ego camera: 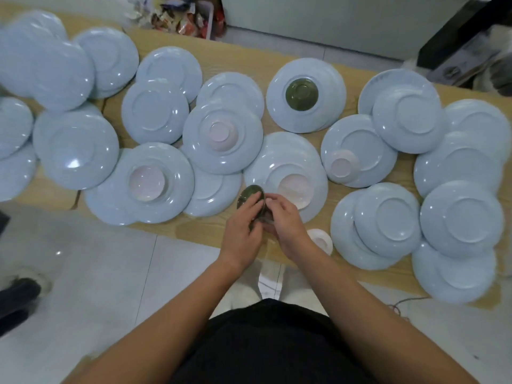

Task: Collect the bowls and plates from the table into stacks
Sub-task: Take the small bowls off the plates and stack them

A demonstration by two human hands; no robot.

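Green bowl (249,195) is being gripped, tilted, by curled fingers of left hand (242,225) & right hand (286,221) at front edge of the table (194,228) — could be dropped to floor (110,273) if loosened.

Some two dozen blue plates (74,151) — five pink bowls (146,182), two green bowls (302,95).

text: none legible | plates (288,95): unmarked | snack wrappers (180,19): print too blurred to read
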